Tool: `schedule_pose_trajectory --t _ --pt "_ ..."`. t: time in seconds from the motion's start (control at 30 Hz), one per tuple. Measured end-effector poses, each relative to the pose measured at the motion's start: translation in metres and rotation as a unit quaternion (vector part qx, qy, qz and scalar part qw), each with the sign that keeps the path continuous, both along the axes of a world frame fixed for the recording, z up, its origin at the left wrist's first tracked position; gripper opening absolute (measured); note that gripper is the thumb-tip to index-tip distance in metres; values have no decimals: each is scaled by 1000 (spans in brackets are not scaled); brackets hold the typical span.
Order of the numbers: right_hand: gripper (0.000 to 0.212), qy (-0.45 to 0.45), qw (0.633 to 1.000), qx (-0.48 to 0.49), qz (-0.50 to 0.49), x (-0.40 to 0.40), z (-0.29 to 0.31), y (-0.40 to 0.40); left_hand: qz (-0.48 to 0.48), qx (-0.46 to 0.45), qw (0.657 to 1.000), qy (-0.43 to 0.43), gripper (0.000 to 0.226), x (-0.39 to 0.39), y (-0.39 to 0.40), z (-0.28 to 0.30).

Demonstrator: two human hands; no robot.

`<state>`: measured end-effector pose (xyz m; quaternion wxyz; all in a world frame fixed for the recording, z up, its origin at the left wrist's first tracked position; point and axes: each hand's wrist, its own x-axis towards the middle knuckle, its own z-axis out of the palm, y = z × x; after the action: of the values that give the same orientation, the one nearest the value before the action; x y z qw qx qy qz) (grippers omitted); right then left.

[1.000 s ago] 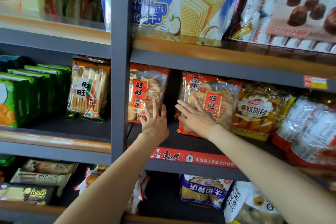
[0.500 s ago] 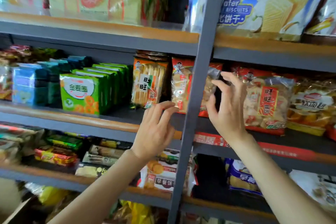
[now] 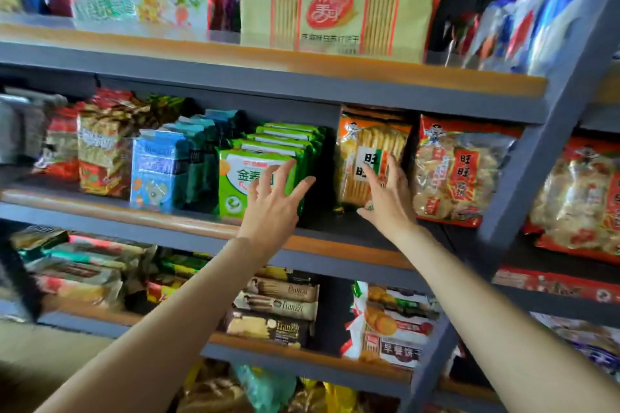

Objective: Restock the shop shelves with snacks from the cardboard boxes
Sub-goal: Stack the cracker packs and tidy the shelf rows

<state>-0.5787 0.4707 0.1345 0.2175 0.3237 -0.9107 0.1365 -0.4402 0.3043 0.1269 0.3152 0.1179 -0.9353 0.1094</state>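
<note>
Your landmark is the orange rice-cracker bag standing upright on the middle shelf. Your right hand is on its front face, fingers spread fairly wide and laid against the lower part of the pack, thumb low near its bottom edge; it looks like a press or a steadying touch, not a closed grip. Your left hand hovers just left of that bag, fingers splayed wide and holding nothing, in front of the row of green cracker packs; whether the fingertips touch the front pack you cannot tell.

Right of the orange bag, almost against it, stands a red-and-clear rice-cracker bag, then the grey upright post. Left of the green packs come blue packs. On the shelf above the landmark lie yellow biscuit packs; on the shelf below it lie dark wafer boxes.

As for progress: the shelves around the landmark look well filled, with a small gap between the orange bag and the green row. You seem to be straightening and facing stock, not carrying new goods. No cardboard box is in view, so how much remains to unpack cannot be judged from here.
</note>
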Motion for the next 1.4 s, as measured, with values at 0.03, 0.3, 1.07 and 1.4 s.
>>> schedule_pose_trajectory --t 0.03,0.3,1.07,1.4 --pt "91 -6 1000 18 -10 -8 2 -4 4 -11 1000 -8 79 -5 -6 5" --pt "90 -16 996 74 -49 -31 4 -38 -28 -13 995 -90 100 -29 -54 21" --pt "82 82 944 214 -239 -63 11 35 -181 -107 976 -64 66 -97 36 27" --pt "70 56 939 265 -213 -96 1 32 -74 -94 978 -170 97 -152 50 8"
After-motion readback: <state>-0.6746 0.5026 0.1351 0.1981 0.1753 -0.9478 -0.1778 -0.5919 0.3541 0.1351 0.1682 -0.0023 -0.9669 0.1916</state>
